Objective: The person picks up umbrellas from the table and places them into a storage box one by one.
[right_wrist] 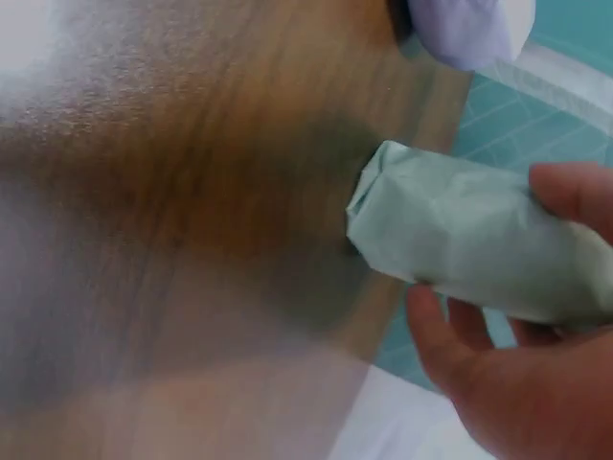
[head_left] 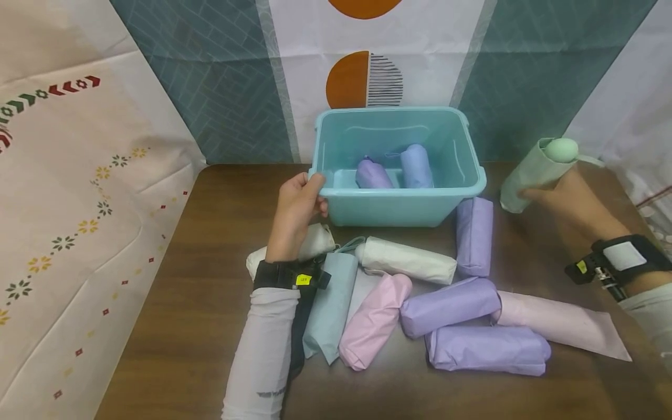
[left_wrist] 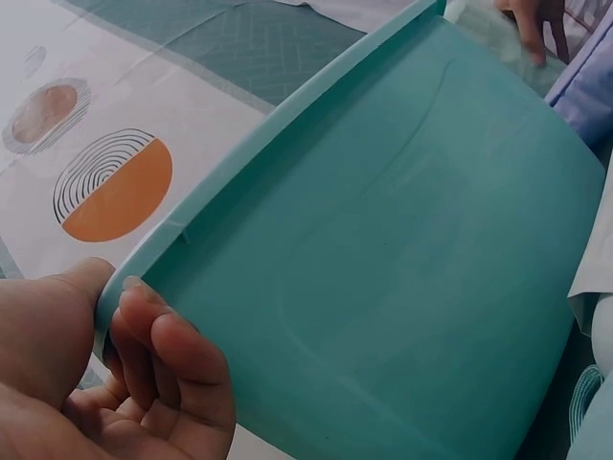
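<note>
Pinching the teal rectangular plastic bin (head_left: pixel 385 210), the left hand (head_left: pixel 296 207) likely steadies it. Right of the bin, the right hand (head_left: pixel 569 197) grips a pale-green fabric cylinder (head_left: pixel 531 172), apparently supporting its tilt.

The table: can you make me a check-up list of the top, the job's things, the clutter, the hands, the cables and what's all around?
Surface: brown wooden table, shiny in places.
Job's things: blue tub with a short purple pouch and a blue pouch inside; green pouch.
Clutter: white pouches, a teal pouch, pink pouches and purple pouches near the tub.
Hands: left hand pinches the tub's rim; right hand holds the green pouch.
Cables: nothing seen for certain.
Surroundings: patterned cloth behind, flowered cloth at left.
</note>
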{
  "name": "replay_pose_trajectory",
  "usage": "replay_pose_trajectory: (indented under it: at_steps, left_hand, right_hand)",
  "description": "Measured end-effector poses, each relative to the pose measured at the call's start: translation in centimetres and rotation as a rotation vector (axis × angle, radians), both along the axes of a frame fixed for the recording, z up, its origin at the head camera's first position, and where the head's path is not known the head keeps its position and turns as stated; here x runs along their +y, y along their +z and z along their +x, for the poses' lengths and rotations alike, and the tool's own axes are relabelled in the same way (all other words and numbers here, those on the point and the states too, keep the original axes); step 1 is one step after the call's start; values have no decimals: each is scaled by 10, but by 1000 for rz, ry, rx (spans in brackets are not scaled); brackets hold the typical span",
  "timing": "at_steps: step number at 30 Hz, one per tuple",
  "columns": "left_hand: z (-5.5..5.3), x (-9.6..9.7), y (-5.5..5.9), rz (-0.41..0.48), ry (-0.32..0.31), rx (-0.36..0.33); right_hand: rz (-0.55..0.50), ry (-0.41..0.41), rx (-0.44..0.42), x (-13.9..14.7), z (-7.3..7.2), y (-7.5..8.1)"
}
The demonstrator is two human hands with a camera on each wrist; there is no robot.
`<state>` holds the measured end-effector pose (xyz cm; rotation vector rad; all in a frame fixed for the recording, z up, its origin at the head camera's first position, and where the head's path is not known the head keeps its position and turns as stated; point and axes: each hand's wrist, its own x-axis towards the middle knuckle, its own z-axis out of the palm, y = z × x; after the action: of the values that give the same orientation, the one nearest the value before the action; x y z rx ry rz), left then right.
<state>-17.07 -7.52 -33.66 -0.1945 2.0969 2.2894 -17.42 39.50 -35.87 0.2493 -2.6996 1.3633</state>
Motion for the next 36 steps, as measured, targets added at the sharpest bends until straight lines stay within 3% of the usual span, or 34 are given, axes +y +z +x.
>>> replay_pose_trajectory:
  at_steps: [8,12,16,20,21,27,36]
  left_hand:
    - [1,-1,-3,1,-1,6]
    - [2,-1,-6,10,-6,6]
    - [1,0,-6,20,-14,3]
    - [0,-1,-3,7,-7,1]
    - [-1,-2,-3,4,-6,1]
    - [-2,-4,1,-11,-11,-11]
    - [-3,-2,-2,0,-13,-2]
  right_hand:
    - [28,16,-71,13,-1,-16]
    - [34,-31,-106,12,3,-17]
    - [-159,-71,-157,6,7,-15]
    - [-417,-43,-130,-4,6,-13]
    - [-441,-31,-117,-7,5,-13]
    - [-480,-42,-91,-14,7,-12]
    - [-508,-207,-190,-16,8,-12]
